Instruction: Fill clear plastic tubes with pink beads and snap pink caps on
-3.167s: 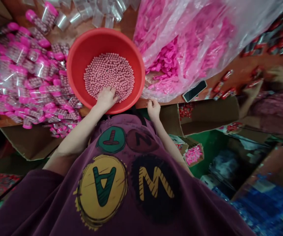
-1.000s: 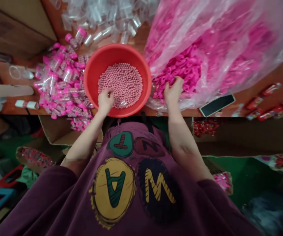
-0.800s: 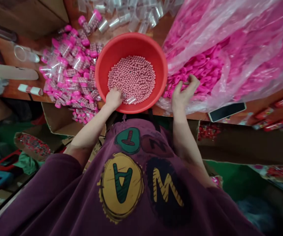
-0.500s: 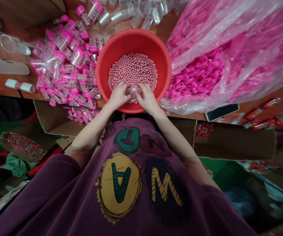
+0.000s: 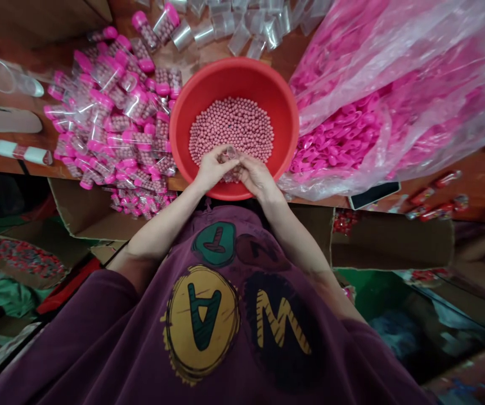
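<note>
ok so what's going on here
A person holds a small clear container with the fingers of the left hand and right hand, over pink beads in a red bowl. Pink-capped containers of beads are heaped to the left, pink plastic pieces sit in a plastic bag to the right.

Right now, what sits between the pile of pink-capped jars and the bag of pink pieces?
In the head view, a red bowl holding pink beads stands between them.
</note>
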### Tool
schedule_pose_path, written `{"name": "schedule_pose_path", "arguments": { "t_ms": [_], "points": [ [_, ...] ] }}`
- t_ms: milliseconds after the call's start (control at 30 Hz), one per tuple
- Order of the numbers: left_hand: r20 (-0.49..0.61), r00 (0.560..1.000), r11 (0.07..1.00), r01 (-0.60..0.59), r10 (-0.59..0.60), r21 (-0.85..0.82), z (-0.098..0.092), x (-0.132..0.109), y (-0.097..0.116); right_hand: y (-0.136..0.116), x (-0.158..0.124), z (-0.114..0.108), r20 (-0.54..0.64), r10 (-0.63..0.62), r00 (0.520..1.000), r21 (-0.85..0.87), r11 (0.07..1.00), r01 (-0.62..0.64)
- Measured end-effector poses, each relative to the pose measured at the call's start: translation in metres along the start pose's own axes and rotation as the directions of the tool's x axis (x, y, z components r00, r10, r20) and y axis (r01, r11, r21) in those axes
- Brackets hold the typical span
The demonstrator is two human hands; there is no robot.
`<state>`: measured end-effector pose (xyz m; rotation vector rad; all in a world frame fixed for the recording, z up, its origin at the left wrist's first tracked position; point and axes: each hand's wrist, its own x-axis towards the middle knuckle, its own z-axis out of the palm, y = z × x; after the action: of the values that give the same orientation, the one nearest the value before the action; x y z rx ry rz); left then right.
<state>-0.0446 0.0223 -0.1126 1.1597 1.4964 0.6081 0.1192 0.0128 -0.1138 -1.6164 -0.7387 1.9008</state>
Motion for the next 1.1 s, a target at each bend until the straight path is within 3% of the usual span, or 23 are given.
{"name": "schedule_pose_path", "arguments": {
  "t_ms": [67, 133, 200, 233, 300, 400, 467, 533, 600, 633, 700, 767, 833, 900, 1000, 1100],
  "points": [
    [0.028, 0.999, 0.977, -0.049, 0.044, 0.207, -0.014, 0.012, 0.002, -0.004, -0.002, 0.001, -0.061, -0.092, 0.994, -0.385, 0.921, 0.061],
    [0.069, 0.995, 0.905, -0.091, 0.069, 0.416, -0.026, 0.027, 0.004, -0.010, -0.008, 0.004, 0.039, -0.160, 0.986, -0.763, 0.632, 0.133],
    [0.125, 0.990, 0.823, -0.118, 0.058, 0.556, -0.030, 0.041, 0.006, -0.017, -0.016, 0.009, 0.165, -0.087, 0.982, -0.927, 0.325, 0.184],
    [0.163, 0.986, 0.793, -0.133, 0.043, 0.594, -0.028, 0.048, 0.006, -0.020, -0.019, 0.013, 0.181, -0.031, 0.983, -0.956, 0.231, 0.184],
    [0.247, 0.969, 0.768, -0.171, 0.018, 0.617, -0.014, 0.056, 0.005, -0.026, -0.025, 0.021, 0.172, 0.046, 0.984, -0.976, 0.146, 0.163],
    [0.352, 0.936, 0.780, -0.229, 0.011, 0.582, 0.021, 0.058, 0.004, -0.034, -0.036, 0.025, 0.165, 0.101, 0.981, -0.979, 0.141, 0.150],
    [0.389, 0.921, 0.803, -0.232, 0.000, 0.550, 0.044, 0.055, 0.004, -0.038, -0.047, 0.017, 0.187, 0.098, 0.977, -0.967, 0.196, 0.165],
    [0.410, 0.911, 0.846, -0.181, -0.048, 0.502, 0.061, 0.053, 0.005, -0.037, -0.060, -0.001, 0.248, 0.027, 0.968, -0.911, 0.346, 0.224],
    [0.442, 0.894, 0.891, -0.140, -0.074, 0.433, 0.071, 0.052, 0.005, -0.031, -0.069, -0.030, 0.233, -0.157, 0.960, -0.783, 0.555, 0.281],
    [0.470, 0.880, 0.904, -0.151, -0.061, 0.400, 0.073, 0.053, 0.005, -0.026, -0.071, -0.047, 0.142, -0.267, 0.953, -0.708, 0.646, 0.286],
    [0.516, 0.857, 0.916, -0.215, 0.010, 0.340, 0.071, 0.055, 0.006, -0.014, -0.069, -0.084, -0.179, -0.411, 0.894, -0.628, 0.747, 0.218],
    [0.509, 0.856, 0.918, -0.271, 0.092, 0.290, 0.063, 0.056, 0.006, -0.003, -0.058, -0.115, -0.421, -0.398, 0.815, -0.664, 0.747, 0.022],
    [0.449, 0.882, 0.933, -0.272, 0.144, 0.236, 0.051, 0.054, 0.008, 0.005, -0.044, -0.132, -0.509, -0.336, 0.792, -0.730, 0.656, -0.191],
    [0.404, 0.899, 0.957, -0.246, 0.167, 0.152, 0.037, 0.048, 0.012, 0.009, -0.031, -0.137, -0.532, -0.269, 0.803, -0.776, 0.534, -0.335],
    [0.397, 0.908, 0.991, -0.128, 0.131, -0.035, 0.021, 0.035, 0.020, 0.014, -0.020, -0.131, -0.540, -0.217, 0.813, -0.800, 0.434, -0.415],
    [0.421, 0.903, 0.972, 0.016, 0.086, -0.233, 0.011, 0.021, 0.029, 0.023, -0.017, -0.134, -0.521, -0.322, 0.790, -0.812, 0.471, -0.344]
  ]
}}
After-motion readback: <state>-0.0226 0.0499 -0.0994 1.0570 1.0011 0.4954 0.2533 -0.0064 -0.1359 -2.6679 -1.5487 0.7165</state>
